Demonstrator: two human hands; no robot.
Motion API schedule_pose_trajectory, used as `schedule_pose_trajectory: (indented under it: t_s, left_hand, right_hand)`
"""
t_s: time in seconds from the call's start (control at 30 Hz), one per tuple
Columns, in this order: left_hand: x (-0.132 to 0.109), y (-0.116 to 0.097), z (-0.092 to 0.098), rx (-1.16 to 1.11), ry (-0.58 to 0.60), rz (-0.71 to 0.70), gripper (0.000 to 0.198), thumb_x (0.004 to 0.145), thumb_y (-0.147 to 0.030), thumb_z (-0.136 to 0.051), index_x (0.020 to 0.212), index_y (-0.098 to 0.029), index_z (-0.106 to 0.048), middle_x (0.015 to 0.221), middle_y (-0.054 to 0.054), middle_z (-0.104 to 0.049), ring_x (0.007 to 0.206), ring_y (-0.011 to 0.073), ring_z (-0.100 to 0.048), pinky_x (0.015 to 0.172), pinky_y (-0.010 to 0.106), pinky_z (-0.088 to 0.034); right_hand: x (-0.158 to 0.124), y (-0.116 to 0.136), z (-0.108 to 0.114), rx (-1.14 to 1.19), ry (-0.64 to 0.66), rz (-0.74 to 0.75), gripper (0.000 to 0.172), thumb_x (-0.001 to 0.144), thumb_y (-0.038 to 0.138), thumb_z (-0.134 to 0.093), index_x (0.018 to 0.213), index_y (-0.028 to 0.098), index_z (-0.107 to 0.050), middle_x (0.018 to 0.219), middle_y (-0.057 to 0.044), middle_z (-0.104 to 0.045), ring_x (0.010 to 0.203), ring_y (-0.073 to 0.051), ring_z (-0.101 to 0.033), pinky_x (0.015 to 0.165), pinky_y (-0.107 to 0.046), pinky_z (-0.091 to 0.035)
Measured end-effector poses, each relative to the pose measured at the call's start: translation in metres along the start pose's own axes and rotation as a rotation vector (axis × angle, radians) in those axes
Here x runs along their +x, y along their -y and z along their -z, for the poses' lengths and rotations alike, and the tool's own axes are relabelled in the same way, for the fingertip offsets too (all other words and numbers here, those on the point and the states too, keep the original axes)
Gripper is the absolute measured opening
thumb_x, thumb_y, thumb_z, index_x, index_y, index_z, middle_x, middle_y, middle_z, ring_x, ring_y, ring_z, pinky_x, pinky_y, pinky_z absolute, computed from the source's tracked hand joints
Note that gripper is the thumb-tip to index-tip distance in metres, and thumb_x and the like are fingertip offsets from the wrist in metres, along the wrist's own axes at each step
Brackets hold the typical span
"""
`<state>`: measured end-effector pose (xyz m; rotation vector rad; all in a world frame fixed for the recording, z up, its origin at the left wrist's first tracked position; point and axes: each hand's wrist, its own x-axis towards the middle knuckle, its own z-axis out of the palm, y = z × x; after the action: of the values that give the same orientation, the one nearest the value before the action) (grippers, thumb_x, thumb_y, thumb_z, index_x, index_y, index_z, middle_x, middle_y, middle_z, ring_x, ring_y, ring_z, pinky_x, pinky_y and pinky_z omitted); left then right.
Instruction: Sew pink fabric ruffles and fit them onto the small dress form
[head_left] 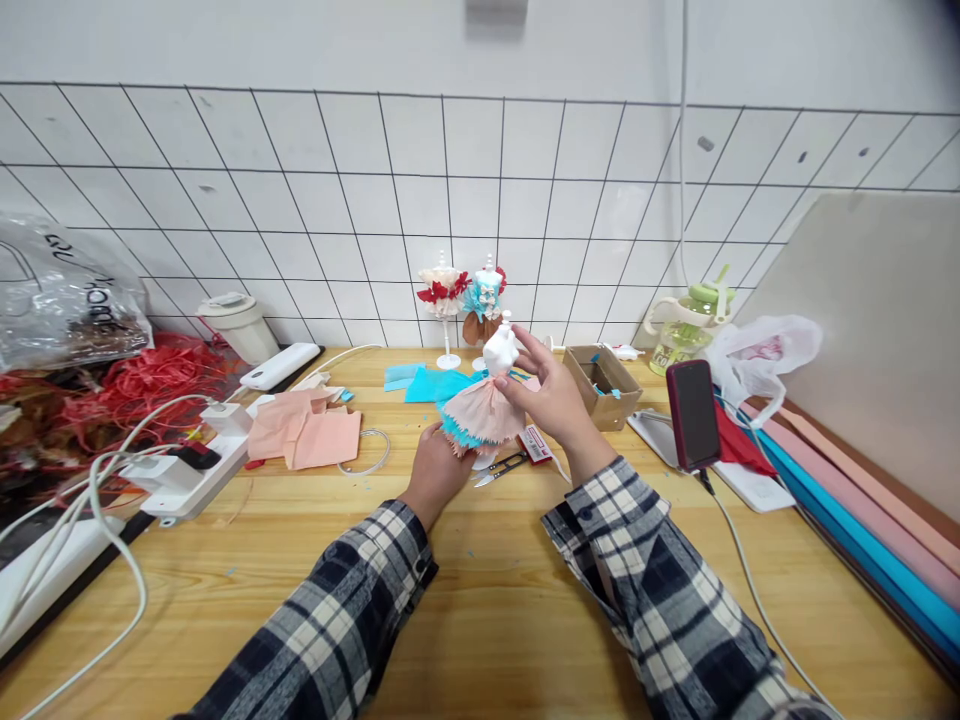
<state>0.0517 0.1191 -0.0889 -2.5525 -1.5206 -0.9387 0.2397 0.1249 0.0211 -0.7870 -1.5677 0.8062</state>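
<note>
A small white dress form (500, 350) stands in front of me, wearing a layered crepe paper skirt (484, 410), peach over blue with jagged hems. Under the skirt, my left hand (439, 470) is closed around the lower part of the form; its fingertips are hidden by the paper. My right hand (553, 395) grips at the waist from the right, thumb on the gathered peach paper and fingers behind the bodice. Below the skirt lie small scissors (501, 468) and a red-and-white packet (535, 444). Blue crepe paper (439, 384) lies behind the skirt.
Two dressed forms (444, 300) stand by the tiled wall. Peach paper (319, 430) and a wire loop (366, 452) lie left, near a power strip (202, 465) with cables. At right are a cardboard box (604, 388), a phone (691, 415), a green-lidded bottle (686, 325) and rolled paper (862, 510).
</note>
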Motion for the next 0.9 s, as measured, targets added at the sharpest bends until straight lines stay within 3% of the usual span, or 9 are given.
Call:
schedule_pose_trajectory:
  t_s: [0.23,0.4,0.5,0.6,0.67,0.73,0.83,0.9]
  left_hand:
    - [0.001,0.005,-0.003,-0.019,0.003,-0.025,0.035,0.082,-0.022,-0.057,0.115,-0.023,-0.067,0.114,0.008,-0.07,0.113,0.0261,-0.06,0.106,0.045,-0.038]
    - [0.0,0.003,-0.006,0.003,0.012,-0.026,0.031,0.083,-0.023,-0.056,0.112,-0.022,-0.069,0.117,0.009,-0.07,0.112,0.0264,-0.061,0.099,0.039,-0.045]
    - [-0.002,0.004,-0.008,0.012,0.036,0.007,0.025,0.083,-0.024,-0.056,0.102,-0.021,-0.072,0.108,0.01,-0.073,0.106,0.0273,-0.064,0.094,0.038,-0.049]
    - [-0.003,0.005,-0.01,0.012,0.04,0.021,0.024,0.081,-0.022,-0.057,0.098,-0.02,-0.073,0.105,0.01,-0.074,0.104,0.0281,-0.065,0.093,0.039,-0.05]
    - [-0.003,0.005,-0.011,0.007,0.034,0.03,0.025,0.081,-0.022,-0.057,0.101,-0.02,-0.072,0.106,0.01,-0.073,0.106,0.0276,-0.065,0.093,0.039,-0.05]
    - [-0.003,0.004,-0.01,-0.002,0.027,0.034,0.027,0.082,-0.022,-0.056,0.105,-0.021,-0.071,0.106,0.009,-0.073,0.106,0.0269,-0.065,0.094,0.038,-0.05]
    - [-0.002,0.002,-0.009,-0.02,0.019,0.025,0.033,0.084,-0.023,-0.053,0.114,-0.022,-0.067,0.112,0.008,-0.072,0.11,0.0256,-0.062,0.098,0.038,-0.048]
    - [-0.001,0.002,-0.01,-0.029,0.018,0.019,0.033,0.086,-0.022,-0.051,0.115,-0.022,-0.066,0.114,0.007,-0.071,0.112,0.0245,-0.062,0.1,0.038,-0.047]
  right_hand:
    - [0.0,-0.003,0.005,-0.04,-0.045,-0.034,0.07,0.07,0.032,-0.078,0.135,0.023,-0.054,0.12,-0.01,-0.068,0.113,-0.028,-0.063,0.099,-0.049,-0.048]
    - [0.001,-0.001,0.006,-0.255,-0.062,0.054,0.061,0.073,0.034,-0.077,0.13,0.027,-0.057,0.105,-0.006,-0.072,0.106,-0.027,-0.065,0.093,-0.046,-0.05]
    - [0.001,0.002,0.007,-0.386,-0.054,0.153,0.06,0.075,0.036,-0.075,0.131,0.028,-0.055,0.107,-0.005,-0.07,0.101,-0.025,-0.065,0.088,-0.041,-0.051]
    - [-0.002,0.005,0.006,-0.45,-0.183,0.283,0.068,0.079,0.039,-0.07,0.139,0.026,-0.043,0.117,-0.008,-0.065,0.097,-0.023,-0.063,0.084,-0.04,-0.051]
    - [-0.007,0.005,0.004,-0.542,-0.307,0.451,0.058,0.083,0.038,-0.065,0.135,0.024,-0.046,0.117,-0.01,-0.062,0.098,-0.024,-0.06,0.084,-0.041,-0.049]
    - [-0.013,0.004,0.002,-0.684,-0.359,0.659,0.035,0.085,0.034,-0.062,0.119,0.024,-0.059,0.103,-0.008,-0.065,0.092,-0.023,-0.058,0.083,-0.039,-0.046]
    - [-0.022,-0.001,-0.005,-0.866,-0.237,0.859,0.019,0.085,0.032,-0.062,0.103,0.028,-0.068,0.087,-0.003,-0.065,0.081,-0.019,-0.056,0.079,-0.036,-0.041]
    - [-0.026,-0.004,-0.011,-0.936,-0.131,0.86,0.022,0.086,0.035,-0.062,0.107,0.031,-0.069,0.095,-0.002,-0.067,0.086,-0.02,-0.056,0.081,-0.037,-0.038]
